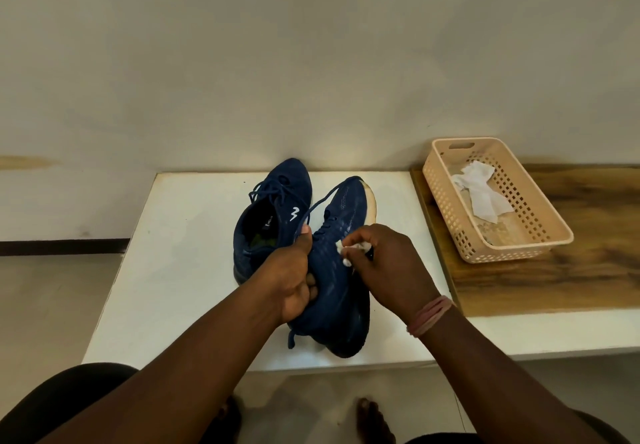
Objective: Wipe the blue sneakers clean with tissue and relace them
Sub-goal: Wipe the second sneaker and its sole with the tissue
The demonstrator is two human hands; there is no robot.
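Two blue sneakers are on a white table (173, 270). The left sneaker (273, 211) stands upright with its laces in. The right sneaker (341, 222) is tipped on its side, its white sole edge facing right, and its heel rests on the table. My left hand (294, 281) grips this sneaker around its collar, thumb on top. My right hand (388, 263) pinches a crumpled white tissue (346, 253) against the sneaker's blue upper. A loose lace end (292, 338) hangs below the heel.
A beige perforated plastic basket (519, 249) with used white tissues (481, 194) sits on a wooden board (571, 281) to the right. A plain wall stands behind the table. My knees and bare feet show below the table's front edge.
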